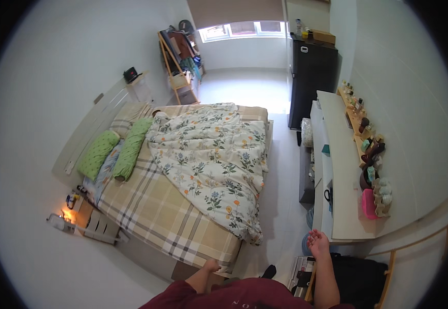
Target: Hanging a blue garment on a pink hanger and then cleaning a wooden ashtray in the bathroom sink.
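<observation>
My left hand point(211, 265) is low in the view at the near corner of the bed, beside the plaid fitted sheet point(158, 208); its fingers look curled, and whether it touches the sheet cannot be told. My right hand point(318, 242) is held out with fingers apart and nothing in it, near the end of the white cabinet point(347, 193). A floral blanket point(216, 166) lies rumpled over the far and right part of the bed. Toward the headboard point(88, 131) rest a green pillow point(99, 154), a green bolster point(133, 148) and a plaid pillow point(129, 116).
A floor strip point(282, 185) runs between bed and cabinet. Beyond are a black refrigerator point(312, 77) and a wooden clothes rack point(171, 67). A lit lamp point(67, 216) stands by a small drawer unit point(100, 228). A black bag point(359, 278) is at the lower right.
</observation>
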